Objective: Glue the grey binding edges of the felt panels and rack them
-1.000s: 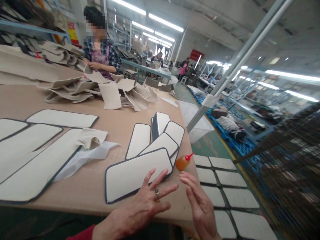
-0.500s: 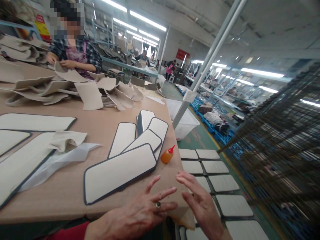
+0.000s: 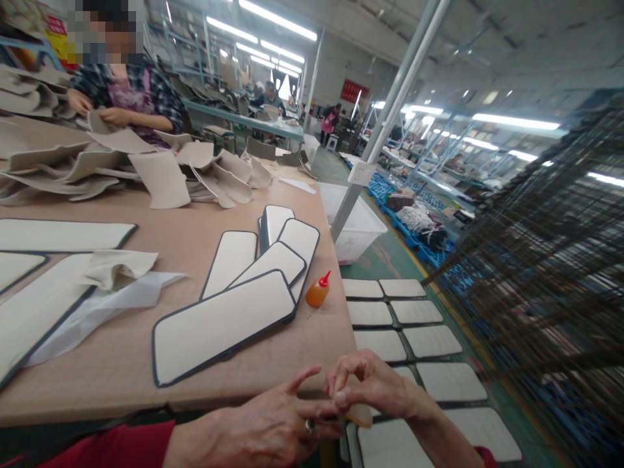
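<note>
L hand [image 3: 273, 422] has fingers apart, R hand [image 3: 373, 390] has tips pinched by them (can't tell if on anything), w/ top cream panel [image 3: 219, 331] at 10 o'clock & orange bottle [image 3: 316, 294] at 12, nr edge of table [image 3: 331, 344], where a stray swing could knock it off.

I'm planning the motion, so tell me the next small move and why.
Perhaps draw the right hand away from the left hand: its bent fingers are at the left's fingers, so both look busy, while the bottle and nearest panel are untouched.
</note>
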`<state>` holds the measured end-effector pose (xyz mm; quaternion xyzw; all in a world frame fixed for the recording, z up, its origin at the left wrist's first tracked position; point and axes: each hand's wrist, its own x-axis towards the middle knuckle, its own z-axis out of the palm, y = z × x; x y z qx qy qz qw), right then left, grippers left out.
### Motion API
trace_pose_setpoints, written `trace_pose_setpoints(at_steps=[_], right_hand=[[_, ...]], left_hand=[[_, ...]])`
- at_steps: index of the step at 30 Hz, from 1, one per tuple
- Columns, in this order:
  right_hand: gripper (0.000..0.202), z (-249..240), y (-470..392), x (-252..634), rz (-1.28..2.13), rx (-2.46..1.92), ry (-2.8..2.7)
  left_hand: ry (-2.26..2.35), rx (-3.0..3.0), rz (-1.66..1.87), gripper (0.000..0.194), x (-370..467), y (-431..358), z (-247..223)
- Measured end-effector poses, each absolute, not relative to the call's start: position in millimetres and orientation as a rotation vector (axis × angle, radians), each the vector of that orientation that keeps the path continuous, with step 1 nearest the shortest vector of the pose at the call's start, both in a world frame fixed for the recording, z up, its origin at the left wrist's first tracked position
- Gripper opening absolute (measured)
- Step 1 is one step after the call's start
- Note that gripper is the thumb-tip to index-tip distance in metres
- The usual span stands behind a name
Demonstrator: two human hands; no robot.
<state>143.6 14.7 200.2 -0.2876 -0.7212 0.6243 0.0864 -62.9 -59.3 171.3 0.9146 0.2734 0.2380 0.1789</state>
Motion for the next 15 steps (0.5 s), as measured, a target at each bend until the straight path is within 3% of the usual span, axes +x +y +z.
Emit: trace_pose_setpoints(at_steps=[2,6,8,12,15], right_hand=[[0.015,194.6,12.5,144.6,1.798,-0.888,-2.118],[0.014,183.9,5.6,143.5,1.034,-0.924,-2.28],[0.017,182.4,5.4,145.7,0.812,-0.918,-2.229],[0.017,188.7,8.5,155.6,0.956,-1.057,-1.918],[0.013,193.7,6.4,158.9,1.157,-0.953,-2.03]], left_hand=[[0.615,2.58,0.607,0.038,-61.4,-59.1,172.2],[0.659,2.541,0.633,0.042,-59.3,-56.6,164.3],[0.689,2.575,0.68,0.039,-58.6,-54.8,163.2],[0.654,2.713,0.629,0.029,-58.1,-53.2,173.7],[0.625,2.756,0.598,0.026,-55.9,-54.0,175.9]])
